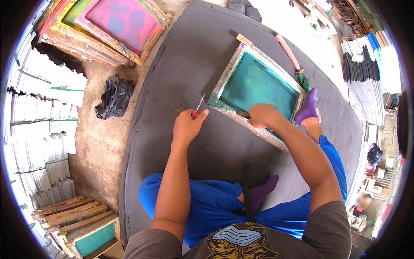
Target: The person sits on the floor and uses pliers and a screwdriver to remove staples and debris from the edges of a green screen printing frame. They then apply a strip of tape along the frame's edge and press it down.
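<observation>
A screen-printing frame [228, 74] with teal mesh and paint-crusted wooden sides lies tilted on the dark grey padded surface [185, 56]. My left hand [186, 126] is closed around a small tool [201, 102] with a red handle and a thin metal blade, which points away from me just left of the frame's corner. My right hand [264, 116] is curled over the frame's near side. Its fingers are closed, and what they hold is hidden; a small dark brown bit shows beside them. Dark crumbs [179, 108] are scattered beyond and right of my left hand.
My foot in a purple sock [307, 105] is against the frame's right end. A pink roll [288, 51] with green cloth lies beyond it. On the floor to the left are a black plastic bag [114, 97], stacked coloured frames [142, 54] and more wooden frames [77, 216].
</observation>
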Tool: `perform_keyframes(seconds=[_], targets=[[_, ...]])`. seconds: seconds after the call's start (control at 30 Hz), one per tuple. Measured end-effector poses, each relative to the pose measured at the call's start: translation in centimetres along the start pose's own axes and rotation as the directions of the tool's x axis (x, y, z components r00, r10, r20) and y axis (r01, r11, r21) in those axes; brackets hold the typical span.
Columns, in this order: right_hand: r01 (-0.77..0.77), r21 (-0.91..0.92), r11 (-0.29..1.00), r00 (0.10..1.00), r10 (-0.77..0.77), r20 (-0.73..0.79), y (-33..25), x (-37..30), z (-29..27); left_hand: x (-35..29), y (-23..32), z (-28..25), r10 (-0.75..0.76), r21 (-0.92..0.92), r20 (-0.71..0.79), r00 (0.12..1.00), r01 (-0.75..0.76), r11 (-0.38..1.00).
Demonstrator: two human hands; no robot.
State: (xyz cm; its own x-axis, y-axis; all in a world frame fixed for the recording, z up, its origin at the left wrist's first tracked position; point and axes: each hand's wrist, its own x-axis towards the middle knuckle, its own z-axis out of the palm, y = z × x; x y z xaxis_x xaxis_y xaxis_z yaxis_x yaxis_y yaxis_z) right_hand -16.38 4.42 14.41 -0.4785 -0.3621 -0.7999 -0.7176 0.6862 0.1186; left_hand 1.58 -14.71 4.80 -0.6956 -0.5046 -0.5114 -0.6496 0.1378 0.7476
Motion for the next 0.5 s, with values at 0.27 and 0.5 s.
perform_keyframes(seconds=[0.27,0.5], targets=[[0.034,-0.108,0.994,0.998,-0.029,0.051,-1.1,0.7,-1.5,-0.2,0.1,-0.1,0.021,0.003,-0.002,1.000,-0.021,1.000],[0.032,0.031,0.999,0.999,-0.033,0.025,0.7,2.1,2.6,-0.2,0.1,0.1,0.029,0.017,0.006,1.000,-0.030,0.999]])
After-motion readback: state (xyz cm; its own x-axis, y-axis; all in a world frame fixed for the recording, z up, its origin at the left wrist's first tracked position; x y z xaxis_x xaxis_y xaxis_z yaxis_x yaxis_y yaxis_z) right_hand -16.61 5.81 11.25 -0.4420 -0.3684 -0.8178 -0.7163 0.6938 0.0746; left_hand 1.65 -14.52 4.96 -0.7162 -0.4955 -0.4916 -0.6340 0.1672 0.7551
